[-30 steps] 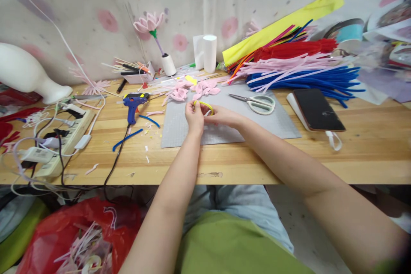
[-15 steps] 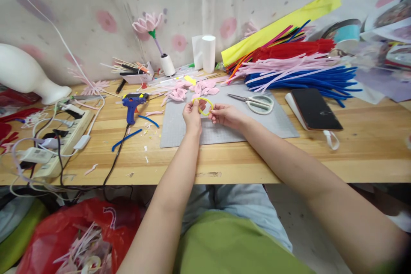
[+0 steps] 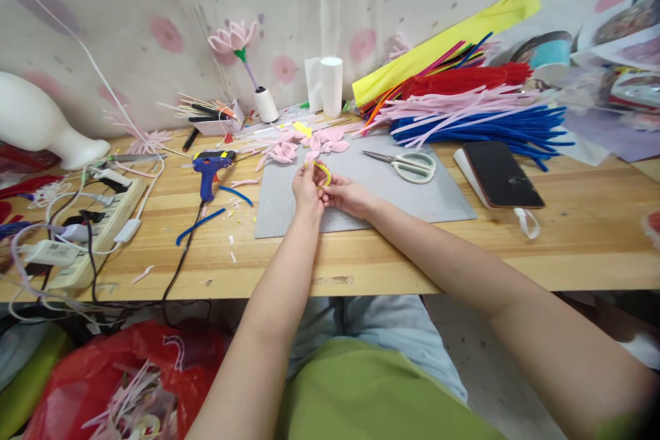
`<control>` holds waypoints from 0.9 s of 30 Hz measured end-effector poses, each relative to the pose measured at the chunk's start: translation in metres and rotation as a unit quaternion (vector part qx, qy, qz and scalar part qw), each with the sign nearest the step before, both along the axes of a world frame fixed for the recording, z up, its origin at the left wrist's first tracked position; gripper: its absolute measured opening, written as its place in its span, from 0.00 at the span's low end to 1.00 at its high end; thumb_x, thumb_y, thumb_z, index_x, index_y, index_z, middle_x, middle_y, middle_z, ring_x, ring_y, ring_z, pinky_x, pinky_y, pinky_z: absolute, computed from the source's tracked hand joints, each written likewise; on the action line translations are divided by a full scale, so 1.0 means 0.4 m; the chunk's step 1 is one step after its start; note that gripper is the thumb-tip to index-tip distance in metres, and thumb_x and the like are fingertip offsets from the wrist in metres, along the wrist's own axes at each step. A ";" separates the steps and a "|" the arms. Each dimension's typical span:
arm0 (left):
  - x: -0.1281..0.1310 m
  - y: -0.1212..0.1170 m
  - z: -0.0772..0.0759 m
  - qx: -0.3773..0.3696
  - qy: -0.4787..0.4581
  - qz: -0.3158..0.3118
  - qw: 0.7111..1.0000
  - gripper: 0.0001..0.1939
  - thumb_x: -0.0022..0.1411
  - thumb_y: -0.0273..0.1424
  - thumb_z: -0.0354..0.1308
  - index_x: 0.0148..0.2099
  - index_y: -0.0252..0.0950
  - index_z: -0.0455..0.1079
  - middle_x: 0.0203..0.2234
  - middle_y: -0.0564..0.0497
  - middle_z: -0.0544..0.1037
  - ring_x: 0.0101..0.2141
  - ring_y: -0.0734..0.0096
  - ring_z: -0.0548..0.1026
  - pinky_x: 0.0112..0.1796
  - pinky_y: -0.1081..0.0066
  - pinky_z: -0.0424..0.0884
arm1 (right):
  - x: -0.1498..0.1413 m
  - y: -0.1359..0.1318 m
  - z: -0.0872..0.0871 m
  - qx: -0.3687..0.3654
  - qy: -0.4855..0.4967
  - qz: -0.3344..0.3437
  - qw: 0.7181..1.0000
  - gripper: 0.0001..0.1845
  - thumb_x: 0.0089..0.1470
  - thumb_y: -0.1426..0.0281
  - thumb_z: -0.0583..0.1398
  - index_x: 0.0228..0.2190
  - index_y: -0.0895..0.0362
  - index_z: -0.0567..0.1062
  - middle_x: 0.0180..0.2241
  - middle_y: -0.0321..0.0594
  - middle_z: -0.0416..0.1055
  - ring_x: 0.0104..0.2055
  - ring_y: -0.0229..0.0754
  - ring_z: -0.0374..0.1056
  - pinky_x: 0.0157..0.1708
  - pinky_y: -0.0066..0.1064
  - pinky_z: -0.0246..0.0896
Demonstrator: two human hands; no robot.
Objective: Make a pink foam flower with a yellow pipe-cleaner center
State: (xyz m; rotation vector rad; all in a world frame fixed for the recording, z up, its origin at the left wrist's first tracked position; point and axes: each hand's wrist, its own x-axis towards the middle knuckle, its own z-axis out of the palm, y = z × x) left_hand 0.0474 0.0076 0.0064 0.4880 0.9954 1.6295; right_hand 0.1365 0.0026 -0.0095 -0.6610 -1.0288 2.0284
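Observation:
A thin yellow pipe cleaner (image 3: 324, 174), curved like a loop, is held up over the grey cutting mat (image 3: 381, 203). My left hand (image 3: 306, 187) pinches its left side between thumb and fingers. My right hand (image 3: 346, 195) is closed on its lower right end, with the fingertips of both hands close together. Fingers hide part of the loop. Just beyond my hands lie pink pipe-cleaner petals (image 3: 326, 142) with a small yellow piece (image 3: 302, 128) beside them. Scissors (image 3: 407, 165) with pale handles rest on the mat to the right.
A blue glue gun (image 3: 209, 170) and blue pipe-cleaner pieces (image 3: 200, 225) lie left of the mat. Further left is a power strip (image 3: 116, 227) with tangled cables. Pipe-cleaner bundles (image 3: 479, 125), a phone (image 3: 502, 175) and a pink flower (image 3: 234, 41) in a white holder surround the mat.
Half a second ago the yellow loop was spread round between my hands. Now my right hand has moved left and in, close against my left hand, and the loop looks narrower.

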 end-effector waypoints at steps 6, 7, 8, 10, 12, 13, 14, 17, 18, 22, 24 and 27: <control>0.033 -0.017 -0.017 0.044 0.132 -0.009 0.990 0.06 0.60 0.29 0.53 0.31 0.36 0.58 0.20 0.58 0.68 0.18 0.82 0.66 0.23 0.80 0.60 | -0.013 0.007 0.006 0.068 -0.227 -0.065 0.969 0.14 0.44 0.75 0.60 0.35 0.55 0.64 0.12 0.24 0.57 0.13 0.30 0.53 0.15 0.22 0.49; 0.034 -0.016 -0.021 0.054 0.151 -0.007 0.987 0.05 0.60 0.28 0.51 0.31 0.37 0.57 0.20 0.58 0.67 0.19 0.82 0.66 0.24 0.80 0.61 | -0.004 0.010 0.015 0.086 -0.289 -0.057 0.952 0.16 0.44 0.75 0.60 0.37 0.55 0.64 0.13 0.24 0.57 0.13 0.31 0.53 0.14 0.23 0.49; 0.032 -0.013 -0.026 0.065 0.173 -0.006 0.983 0.05 0.60 0.27 0.50 0.31 0.37 0.57 0.20 0.58 0.66 0.19 0.82 0.65 0.24 0.79 0.61 | 0.010 0.015 0.025 0.109 -0.336 -0.035 0.935 0.18 0.43 0.75 0.61 0.38 0.56 0.64 0.13 0.25 0.59 0.14 0.32 0.55 0.15 0.23 0.50; 0.023 -0.004 -0.036 0.086 0.224 0.002 0.971 0.05 0.59 0.25 0.49 0.31 0.37 0.56 0.20 0.58 0.65 0.20 0.81 0.64 0.26 0.78 0.62 | 0.047 0.026 0.051 0.158 -0.384 0.030 0.909 0.20 0.39 0.75 0.64 0.36 0.57 0.65 0.18 0.29 0.64 0.18 0.33 0.60 0.18 0.24 0.53; 0.011 0.004 -0.045 0.102 0.288 0.006 0.952 0.04 0.58 0.24 0.49 0.32 0.37 0.57 0.21 0.58 0.65 0.22 0.80 0.65 0.28 0.77 0.62 | 0.085 0.038 0.080 0.214 -0.395 0.052 0.892 0.20 0.37 0.73 0.66 0.34 0.58 0.67 0.23 0.33 0.68 0.22 0.34 0.63 0.22 0.25 0.56; 0.006 0.006 -0.049 0.105 0.321 0.004 0.941 0.04 0.57 0.24 0.49 0.32 0.37 0.58 0.22 0.57 0.65 0.23 0.80 0.65 0.29 0.77 0.62 | 0.100 0.044 0.093 0.253 -0.399 0.023 0.881 0.19 0.37 0.71 0.66 0.34 0.58 0.68 0.24 0.34 0.68 0.24 0.34 0.63 0.24 0.25 0.56; 0.002 0.007 -0.053 0.105 0.352 0.000 0.930 0.04 0.56 0.23 0.50 0.32 0.37 0.59 0.23 0.57 0.66 0.25 0.79 0.66 0.30 0.77 0.62 | 0.111 0.049 0.104 0.298 -0.398 -0.018 0.867 0.18 0.38 0.68 0.66 0.34 0.58 0.69 0.26 0.34 0.69 0.26 0.34 0.63 0.26 0.26 0.56; -0.003 0.001 -0.055 0.097 0.431 -0.011 0.897 0.06 0.53 0.22 0.51 0.33 0.37 0.60 0.26 0.55 0.69 0.28 0.77 0.68 0.32 0.76 0.61 | 0.116 0.056 0.126 0.418 -0.385 -0.089 0.818 0.13 0.42 0.66 0.64 0.32 0.58 0.72 0.27 0.35 0.69 0.29 0.35 0.63 0.31 0.28 0.56; -0.002 -0.003 -0.054 0.095 0.450 -0.018 0.888 0.06 0.53 0.22 0.52 0.33 0.37 0.61 0.26 0.55 0.70 0.29 0.76 0.68 0.32 0.75 0.62 | 0.111 0.056 0.129 0.438 -0.390 -0.084 0.806 0.10 0.43 0.67 0.63 0.30 0.58 0.72 0.27 0.36 0.69 0.30 0.36 0.63 0.32 0.28 0.55; 0.003 -0.018 -0.041 0.066 0.515 -0.044 0.854 0.03 0.55 0.26 0.53 0.33 0.38 0.62 0.26 0.54 0.72 0.30 0.72 0.70 0.33 0.73 0.62 | 0.084 0.058 0.129 0.450 -0.460 -0.078 0.761 0.04 0.47 0.71 0.59 0.25 0.59 0.72 0.26 0.37 0.69 0.31 0.37 0.63 0.32 0.29 0.53; 0.005 -0.020 -0.036 0.047 0.537 -0.060 0.840 0.01 0.56 0.29 0.53 0.32 0.38 0.63 0.25 0.53 0.74 0.29 0.72 0.71 0.33 0.73 0.62 | 0.074 0.068 0.130 0.451 -0.489 -0.103 0.739 0.04 0.49 0.71 0.57 0.26 0.59 0.72 0.28 0.39 0.70 0.31 0.38 0.62 0.32 0.29 0.52; 0.005 -0.020 -0.033 0.031 0.545 -0.102 0.832 0.03 0.57 0.31 0.53 0.32 0.38 0.65 0.27 0.52 0.76 0.29 0.71 0.73 0.34 0.72 0.63 | 0.069 0.097 0.138 0.451 -0.515 -0.147 0.714 0.05 0.51 0.70 0.57 0.28 0.59 0.71 0.30 0.41 0.70 0.32 0.39 0.61 0.32 0.30 0.51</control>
